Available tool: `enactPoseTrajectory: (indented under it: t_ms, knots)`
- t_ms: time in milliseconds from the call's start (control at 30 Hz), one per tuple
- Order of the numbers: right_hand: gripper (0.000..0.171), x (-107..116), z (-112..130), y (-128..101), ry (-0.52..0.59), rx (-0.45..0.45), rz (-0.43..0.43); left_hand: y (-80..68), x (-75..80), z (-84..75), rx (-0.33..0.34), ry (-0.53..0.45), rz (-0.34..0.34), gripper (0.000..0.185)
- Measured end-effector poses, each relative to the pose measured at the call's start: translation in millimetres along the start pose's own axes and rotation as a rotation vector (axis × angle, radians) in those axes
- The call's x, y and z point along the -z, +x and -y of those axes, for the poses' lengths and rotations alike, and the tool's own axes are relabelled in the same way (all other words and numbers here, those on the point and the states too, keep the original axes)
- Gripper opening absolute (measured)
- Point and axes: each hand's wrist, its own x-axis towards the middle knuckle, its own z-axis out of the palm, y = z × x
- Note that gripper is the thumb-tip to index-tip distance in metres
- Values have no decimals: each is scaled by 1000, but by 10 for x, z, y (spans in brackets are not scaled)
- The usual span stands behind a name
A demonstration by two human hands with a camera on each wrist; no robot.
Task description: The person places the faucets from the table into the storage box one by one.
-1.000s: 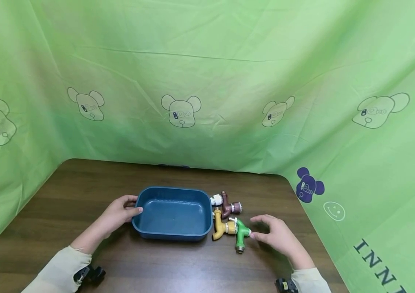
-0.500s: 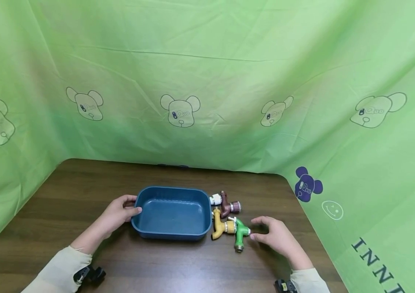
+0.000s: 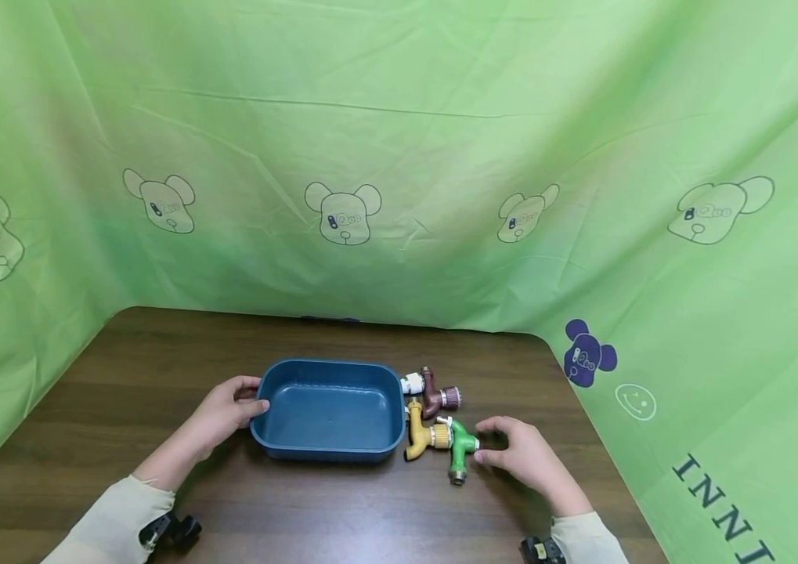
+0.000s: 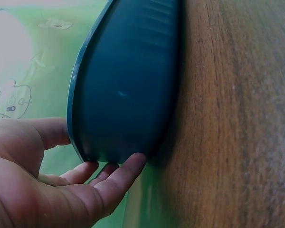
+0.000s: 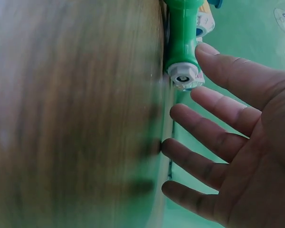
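Basin [image 3: 331, 415], taps [image 3: 416, 435], between both hands [image 3: 227, 407] [image 3: 524, 454]

Between the bare hands [image 3: 225, 409] [image 3: 527, 456], we see glare on the brown wood-grain desk [image 3: 342, 513]; our dimmer wrist views partly blur its grain.
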Motion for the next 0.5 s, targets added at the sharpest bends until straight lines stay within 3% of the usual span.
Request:
enactPoseTrajectory:
  t_ms: [500]
  knots:
    - [38,-40,67,10,31,-19,12,6,-5,11,-3,-2,-3,54]
